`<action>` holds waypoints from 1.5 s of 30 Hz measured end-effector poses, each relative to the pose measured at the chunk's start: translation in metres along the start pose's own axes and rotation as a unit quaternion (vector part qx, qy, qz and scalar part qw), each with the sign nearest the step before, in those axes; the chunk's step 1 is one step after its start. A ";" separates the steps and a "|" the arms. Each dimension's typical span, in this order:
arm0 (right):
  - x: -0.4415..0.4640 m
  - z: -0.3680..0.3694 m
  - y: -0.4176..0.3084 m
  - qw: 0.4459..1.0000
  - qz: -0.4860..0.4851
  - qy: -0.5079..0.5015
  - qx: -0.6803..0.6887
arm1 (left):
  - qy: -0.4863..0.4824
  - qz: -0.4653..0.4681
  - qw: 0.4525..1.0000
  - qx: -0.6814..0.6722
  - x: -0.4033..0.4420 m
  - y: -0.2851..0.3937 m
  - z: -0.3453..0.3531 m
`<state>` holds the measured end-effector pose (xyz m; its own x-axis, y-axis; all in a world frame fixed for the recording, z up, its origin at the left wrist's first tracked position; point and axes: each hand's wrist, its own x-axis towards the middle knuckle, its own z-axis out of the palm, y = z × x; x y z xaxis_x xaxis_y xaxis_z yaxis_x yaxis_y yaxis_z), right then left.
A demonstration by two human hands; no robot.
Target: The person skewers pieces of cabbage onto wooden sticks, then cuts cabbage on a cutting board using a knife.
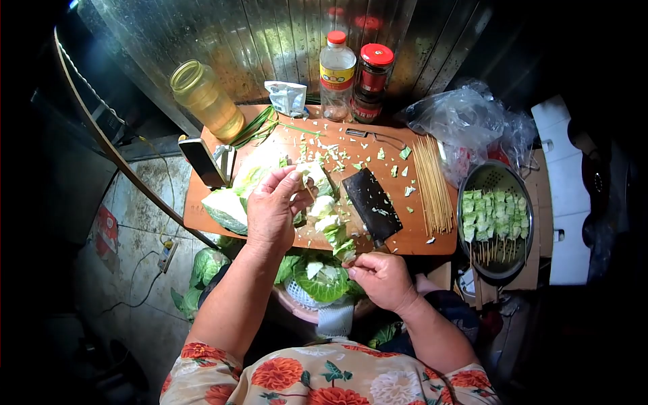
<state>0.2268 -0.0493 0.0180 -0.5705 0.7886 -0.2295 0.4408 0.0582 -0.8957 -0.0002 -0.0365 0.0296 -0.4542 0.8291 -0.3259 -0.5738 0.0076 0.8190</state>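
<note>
A skewer of cabbage pieces (332, 228) stretches between my two hands in front of the board's near edge. My left hand (273, 206) pinches its upper end, where a bit of thin stick shows by the fingers. At the lower end, the thumb and fingers of my right hand (383, 278) are closed on the last leaf piece. Cut cabbage (228, 208) lies on the board left of my left hand. A cleaver with a dark blade (372, 202) rests flat to the right of the skewer. Below my hands, loose cabbage leaves (322, 280) sit in a basin.
Bare bamboo sticks (434, 189) lie along the right side of the wooden board (297, 135). Further right, a colander (499, 273) holds several finished cabbage skewers. Bottles, jars (375, 67) and a propped phone (202, 162) stand along the back and left. A plastic bag (466, 118) sits back right.
</note>
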 end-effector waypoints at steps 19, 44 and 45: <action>-0.005 -0.007 -0.001 0.983 0.076 -0.067 0.156 | -0.125 0.240 0.890 0.368 -0.015 -0.002 0.003; 0.020 -0.024 0.030 0.979 0.152 0.045 0.129 | -0.154 0.138 0.885 0.416 -0.013 -0.004 0.002; 0.025 -0.026 0.037 0.980 0.155 0.057 0.114 | -0.144 0.163 0.868 0.446 -0.011 -0.004 -0.002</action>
<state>0.2467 -0.0119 -0.0107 -0.3470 0.8103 -0.4722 0.4064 -0.3238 -0.8544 0.0063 -0.0469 0.0293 -0.2303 0.9730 0.0175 0.3683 0.0705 0.9270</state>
